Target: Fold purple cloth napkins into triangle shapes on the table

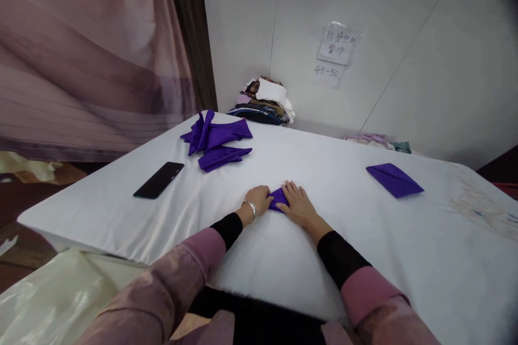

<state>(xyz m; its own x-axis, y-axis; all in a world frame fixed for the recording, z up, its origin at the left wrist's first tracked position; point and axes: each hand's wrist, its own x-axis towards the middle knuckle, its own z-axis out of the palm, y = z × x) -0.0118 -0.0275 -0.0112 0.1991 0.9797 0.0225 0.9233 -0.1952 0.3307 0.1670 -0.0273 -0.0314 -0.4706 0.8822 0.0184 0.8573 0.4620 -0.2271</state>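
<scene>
Purple cloth point(278, 199) lies on the table point(319, 156) between the left hand point(259, 198), pinching its edge, and the right hand point(298, 205), spread over its other side. Beyond them, a plastic sleeve point(338, 25) holds written paper point(334, 49).

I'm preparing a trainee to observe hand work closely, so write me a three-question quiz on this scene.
1. Multiple choice: where is the silver bracelet worn?
A) right wrist
B) left wrist
C) neither wrist

2. True or false: the flat black item lies to the right of both the left hand and the right hand.

3. Fill in the blank: both hands touch a small ____ cloth that lies between them.

Key:
1. B.
2. False; it lies to the left of both.
3. Purple.
</scene>
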